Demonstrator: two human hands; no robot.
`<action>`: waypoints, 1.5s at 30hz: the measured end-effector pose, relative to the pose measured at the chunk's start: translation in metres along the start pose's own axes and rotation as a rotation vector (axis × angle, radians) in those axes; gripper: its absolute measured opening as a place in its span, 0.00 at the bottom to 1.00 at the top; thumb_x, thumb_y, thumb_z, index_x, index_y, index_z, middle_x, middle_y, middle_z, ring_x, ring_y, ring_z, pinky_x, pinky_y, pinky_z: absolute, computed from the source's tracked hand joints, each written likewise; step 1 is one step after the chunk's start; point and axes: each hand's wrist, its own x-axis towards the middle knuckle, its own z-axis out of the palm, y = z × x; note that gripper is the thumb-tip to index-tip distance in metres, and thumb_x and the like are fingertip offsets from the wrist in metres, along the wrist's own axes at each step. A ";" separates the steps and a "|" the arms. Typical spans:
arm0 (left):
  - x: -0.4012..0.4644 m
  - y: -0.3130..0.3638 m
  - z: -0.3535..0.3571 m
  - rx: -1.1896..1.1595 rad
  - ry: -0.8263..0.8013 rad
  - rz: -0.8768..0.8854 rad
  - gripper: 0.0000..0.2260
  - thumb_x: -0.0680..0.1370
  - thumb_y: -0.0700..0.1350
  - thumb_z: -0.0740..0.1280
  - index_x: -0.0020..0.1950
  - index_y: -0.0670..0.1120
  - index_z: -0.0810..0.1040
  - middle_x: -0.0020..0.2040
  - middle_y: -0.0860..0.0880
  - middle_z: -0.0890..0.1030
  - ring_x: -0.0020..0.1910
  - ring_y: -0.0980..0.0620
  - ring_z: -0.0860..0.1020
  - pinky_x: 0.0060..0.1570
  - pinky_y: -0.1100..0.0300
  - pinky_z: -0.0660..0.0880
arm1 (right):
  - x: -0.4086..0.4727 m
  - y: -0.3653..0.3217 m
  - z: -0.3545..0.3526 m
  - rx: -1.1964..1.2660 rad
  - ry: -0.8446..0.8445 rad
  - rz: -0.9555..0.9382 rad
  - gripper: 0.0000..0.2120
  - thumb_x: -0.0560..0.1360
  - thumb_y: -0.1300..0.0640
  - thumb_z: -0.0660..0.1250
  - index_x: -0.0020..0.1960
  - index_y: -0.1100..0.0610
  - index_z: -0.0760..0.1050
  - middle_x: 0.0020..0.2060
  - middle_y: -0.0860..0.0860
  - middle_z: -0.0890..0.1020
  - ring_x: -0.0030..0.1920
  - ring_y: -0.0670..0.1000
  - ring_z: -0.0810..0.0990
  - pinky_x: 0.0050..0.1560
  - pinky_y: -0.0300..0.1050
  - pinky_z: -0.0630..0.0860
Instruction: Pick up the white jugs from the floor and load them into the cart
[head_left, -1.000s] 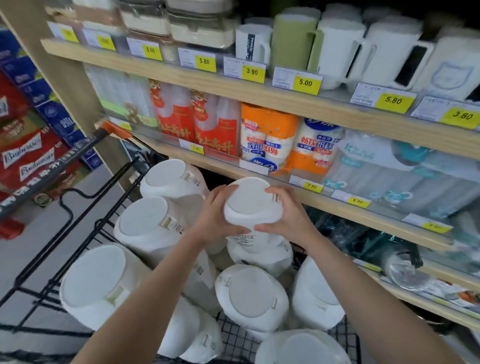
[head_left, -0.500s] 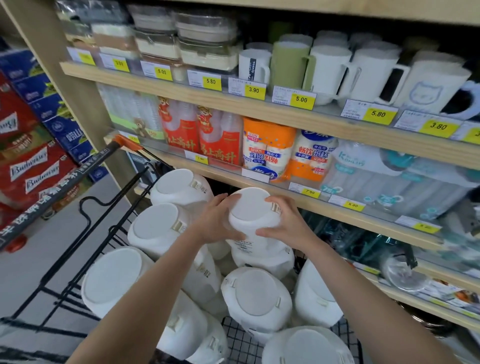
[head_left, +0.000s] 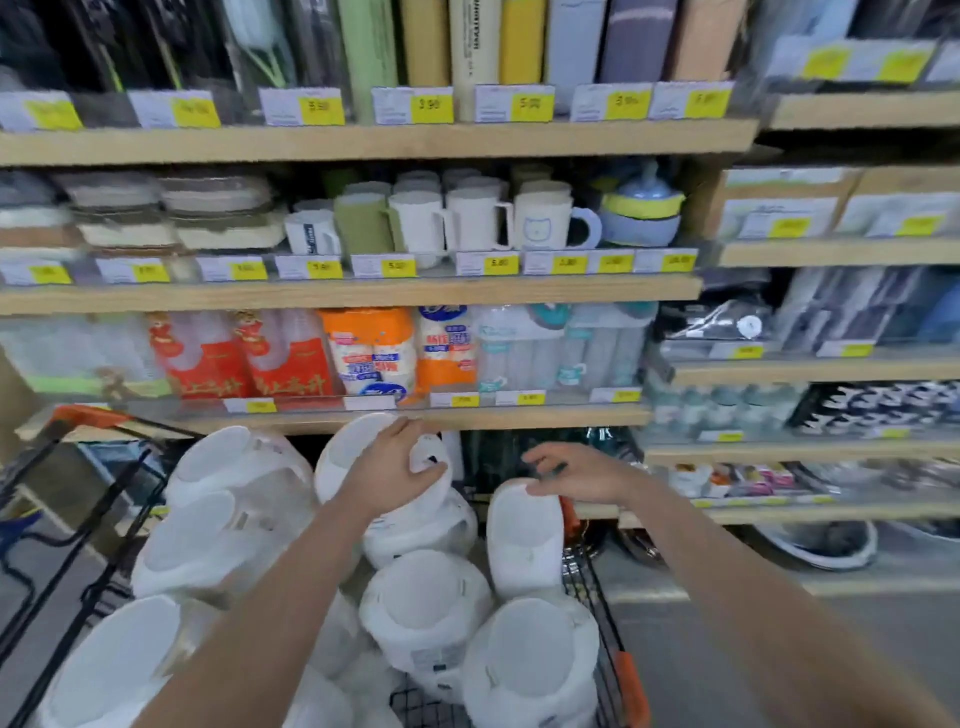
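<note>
Several white jugs fill the black wire cart (head_left: 596, 587), most lying with their flat bases toward me. The top white jug (head_left: 358, 452) lies on the pile at the cart's far side. My left hand (head_left: 395, 465) lies over its base, with the thumb hooked round its rim. My right hand (head_left: 574, 475) is off that jug, fingers loosely spread, holding nothing. It hovers just above another white jug (head_left: 524, 540) at the cart's right wall; whether the thumb touches that jug is unclear.
Wooden store shelves (head_left: 363, 293) stand right behind the cart, stocked with mugs (head_left: 467, 221), paper-cup packs (head_left: 291, 358) and yellow price tags. The cart's orange-tipped handle (head_left: 78, 415) is at the left. Grey floor (head_left: 779, 649) lies to the right.
My right hand has let go of the top jug and moved right. The left hand stays on it. My view has lifted, showing more shelves.
</note>
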 end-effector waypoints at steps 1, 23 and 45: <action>0.004 0.015 0.012 -0.017 -0.047 0.022 0.25 0.71 0.58 0.68 0.64 0.47 0.74 0.60 0.48 0.76 0.58 0.48 0.75 0.55 0.58 0.71 | -0.017 0.014 -0.004 -0.002 0.014 0.041 0.23 0.76 0.48 0.66 0.69 0.49 0.67 0.64 0.52 0.74 0.63 0.50 0.73 0.59 0.40 0.67; 0.055 0.457 0.341 -0.382 -0.449 0.320 0.11 0.75 0.40 0.70 0.54 0.50 0.74 0.53 0.46 0.78 0.43 0.56 0.76 0.40 0.75 0.69 | -0.372 0.381 -0.145 0.459 0.632 0.398 0.10 0.77 0.59 0.65 0.57 0.49 0.74 0.50 0.46 0.79 0.44 0.42 0.76 0.44 0.34 0.71; 0.185 0.829 0.697 -0.368 -0.784 0.606 0.14 0.74 0.45 0.71 0.54 0.56 0.72 0.52 0.53 0.76 0.47 0.53 0.78 0.51 0.57 0.75 | -0.539 0.772 -0.302 0.676 1.054 0.739 0.18 0.77 0.58 0.66 0.66 0.51 0.71 0.58 0.53 0.76 0.47 0.49 0.78 0.40 0.33 0.71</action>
